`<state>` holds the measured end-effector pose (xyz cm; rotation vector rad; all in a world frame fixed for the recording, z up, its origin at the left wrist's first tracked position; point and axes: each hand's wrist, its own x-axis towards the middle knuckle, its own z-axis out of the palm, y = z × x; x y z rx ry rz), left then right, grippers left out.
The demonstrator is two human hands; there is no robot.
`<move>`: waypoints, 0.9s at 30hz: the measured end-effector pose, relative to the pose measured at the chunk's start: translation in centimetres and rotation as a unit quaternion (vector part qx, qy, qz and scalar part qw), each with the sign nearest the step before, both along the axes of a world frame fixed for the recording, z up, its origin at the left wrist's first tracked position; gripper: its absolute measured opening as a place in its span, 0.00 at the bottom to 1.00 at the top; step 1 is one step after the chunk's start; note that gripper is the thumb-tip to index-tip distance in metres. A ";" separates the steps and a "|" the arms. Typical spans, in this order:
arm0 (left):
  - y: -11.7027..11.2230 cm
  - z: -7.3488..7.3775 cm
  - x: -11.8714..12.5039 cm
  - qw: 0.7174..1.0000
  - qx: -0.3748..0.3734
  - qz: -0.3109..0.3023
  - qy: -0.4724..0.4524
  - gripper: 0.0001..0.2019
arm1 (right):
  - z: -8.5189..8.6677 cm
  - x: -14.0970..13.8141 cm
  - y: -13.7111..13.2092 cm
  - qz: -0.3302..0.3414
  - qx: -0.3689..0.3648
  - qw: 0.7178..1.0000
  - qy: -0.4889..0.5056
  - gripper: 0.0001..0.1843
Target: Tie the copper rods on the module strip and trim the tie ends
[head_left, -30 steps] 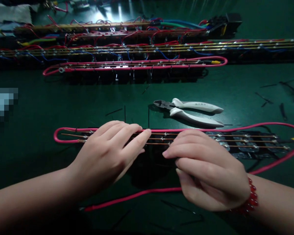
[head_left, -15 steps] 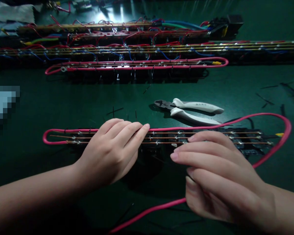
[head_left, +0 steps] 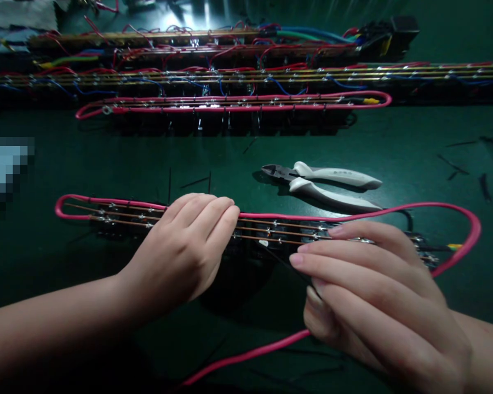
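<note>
Across the near bench lies a long black strip with thin copper rods (head_left: 123,220) and soldered joints. My left hand (head_left: 193,246) is closed over its middle, fingers curled across its far edge. A thick red cable (head_left: 296,216) runs along that far edge, loops at both ends, and passes under my right hand (head_left: 378,301) towards the near side. Thumb and fingertips of the right hand pinch a thin black cable tie (head_left: 285,262), whose other end reaches the strip. My left fingers hide part of the cable and rods.
Diagonal cutters (head_left: 337,176) with white handles lie just beyond the strip. A similar strip with a tied red cable (head_left: 230,108) sits farther back, before longer wired bars (head_left: 189,79). Black tie offcuts (head_left: 452,164) are scattered about. A pixelated light patch (head_left: 2,175) is at the left.
The strip has shifted left and tilted, its left end now farther away. My left hand has moved slightly left with it. The black cable tie at my right fingertips now shows clearly.
</note>
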<state>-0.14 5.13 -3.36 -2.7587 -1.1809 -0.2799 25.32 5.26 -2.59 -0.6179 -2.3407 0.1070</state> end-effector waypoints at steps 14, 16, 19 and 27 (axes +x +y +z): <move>-0.6 0.4 0.6 0.995 -0.073 -0.022 -0.064 0.06 | -1.1 -0.5 0.9 0.044 -0.002 0.999 -0.016 0.04; -0.5 0.2 0.5 0.996 -0.066 -0.031 -0.060 0.06 | -1.1 -0.5 0.8 0.060 0.003 0.998 -0.018 0.05; -0.3 0.0 0.3 0.995 -0.068 -0.036 -0.069 0.06 | -1.2 -0.5 0.4 0.068 0.019 0.997 -0.005 0.05; 0.3 0.1 0.3 0.989 -0.112 -0.017 -0.094 0.06 | 0.2 -0.3 -0.8 0.041 0.006 0.999 -0.009 0.10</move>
